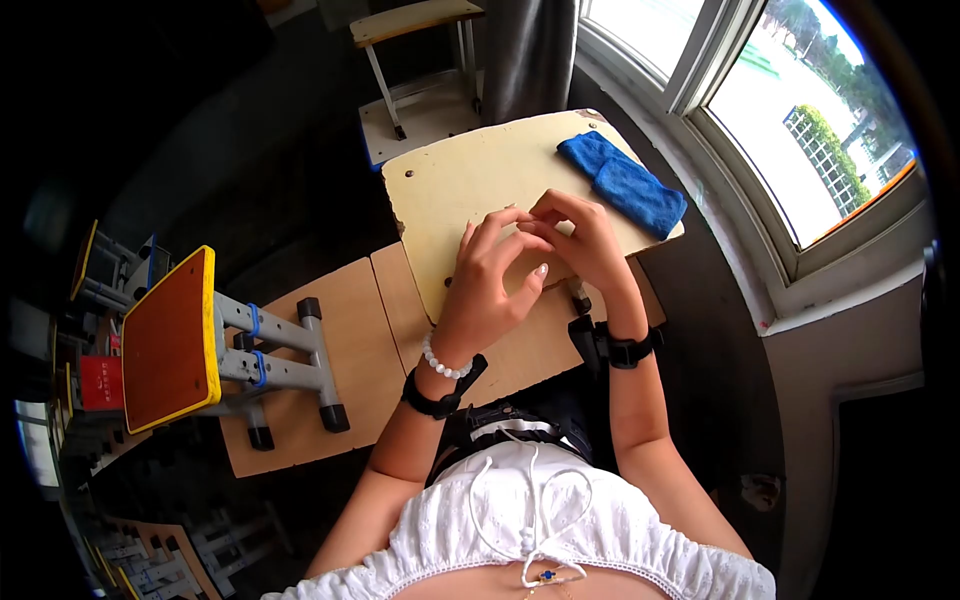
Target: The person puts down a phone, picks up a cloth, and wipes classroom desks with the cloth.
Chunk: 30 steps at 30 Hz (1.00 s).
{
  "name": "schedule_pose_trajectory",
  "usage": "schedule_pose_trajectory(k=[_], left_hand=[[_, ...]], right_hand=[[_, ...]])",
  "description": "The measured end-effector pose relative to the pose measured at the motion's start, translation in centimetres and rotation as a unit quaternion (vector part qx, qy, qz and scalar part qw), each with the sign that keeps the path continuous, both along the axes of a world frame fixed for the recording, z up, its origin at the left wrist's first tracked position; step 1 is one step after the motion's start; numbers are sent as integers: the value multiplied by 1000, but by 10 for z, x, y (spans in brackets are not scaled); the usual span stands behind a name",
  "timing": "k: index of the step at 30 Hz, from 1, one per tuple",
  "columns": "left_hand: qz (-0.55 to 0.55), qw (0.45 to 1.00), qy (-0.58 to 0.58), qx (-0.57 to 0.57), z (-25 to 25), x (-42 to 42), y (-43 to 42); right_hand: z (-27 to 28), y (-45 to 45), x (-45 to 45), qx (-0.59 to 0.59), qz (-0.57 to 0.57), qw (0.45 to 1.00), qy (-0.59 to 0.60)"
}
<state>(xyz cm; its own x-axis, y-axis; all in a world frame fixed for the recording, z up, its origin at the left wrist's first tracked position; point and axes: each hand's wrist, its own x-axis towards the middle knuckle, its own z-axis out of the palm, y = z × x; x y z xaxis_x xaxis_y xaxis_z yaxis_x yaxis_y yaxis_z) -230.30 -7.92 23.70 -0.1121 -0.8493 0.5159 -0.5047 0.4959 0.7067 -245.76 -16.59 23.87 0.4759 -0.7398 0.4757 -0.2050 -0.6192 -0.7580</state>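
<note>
My left hand (487,272) is raised over the pale wooden stool top (440,185), fingers curved and thumb held apart. Opposite it, my right hand (585,240) bends its fingers inward, and the fingertips of both hands meet or overlap. Nothing shows between them, though the spot where they touch is partly hidden. A folded blue cloth (635,190) lies on the right side of the stool top, beyond my right hand and apart from it. On my left wrist is a white bead bracelet (447,366); both wrists wear black straps.
A stool with an orange, yellow-edged seat (170,340) lies on its side on a light wooden desk (345,285) at left. Another stool (418,22) stands at the back beside a grey curtain (528,65). A window (790,230) with its sill runs along the right.
</note>
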Motion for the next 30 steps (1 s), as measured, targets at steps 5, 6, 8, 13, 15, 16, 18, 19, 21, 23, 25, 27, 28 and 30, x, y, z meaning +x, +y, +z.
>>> schedule_pose_trajectory(k=[5, 6, 8, 13, 15, 16, 18, 19, 21, 23, 25, 27, 28, 30], left_hand=[[-11, 999, 30, 3, -1, 1, 0], [-15, 999, 35, 4, -1, 0, 0], [-15, 999, 41, -3, -2, 0, -1], [-24, 998, 66, -6, -2, 0, -1], [-26, 997, 69, -10, -2, 0, -2], [-27, 997, 68, -9, -2, 0, -2], [-29, 997, 66, -8, -1, 0, -3], [-29, 997, 67, -6, -2, 0, -3], [-31, 997, 70, -3, -2, 0, -3], [-33, 997, 73, 0, -2, 1, -3], [-35, 997, 72, 0, -2, 1, -3], [-36, 997, 69, -2, -1, 1, -2], [-39, 997, 67, -7, -1, 1, -2], [-42, 997, 64, -17, 0, 1, -2]], right_hand=[[-2, -1, 2, -17, 17, 1000, 13], [-1, -1, 1, -22, 17, 999, 19], [0, -1, 0, -24, 19, 999, 26], [-3, -2, 1, -27, 33, 999, 16], [-3, -3, 1, -28, 36, 999, 19], [-3, -3, 0, -29, 37, 999, 20], [-3, -3, 0, -27, 38, 999, 22], [-3, -2, 0, -26, 38, 999, 22], [-3, -2, 1, -30, 40, 999, 16], [-3, -3, 0, -33, 41, 998, 15], [-4, -3, 0, -35, 41, 998, 20], [-2, -1, 0, -22, 19, 999, 30], [-1, 0, 1, -16, 9, 999, 35], [2, 2, 2, -4, 7, 1000, 28]])
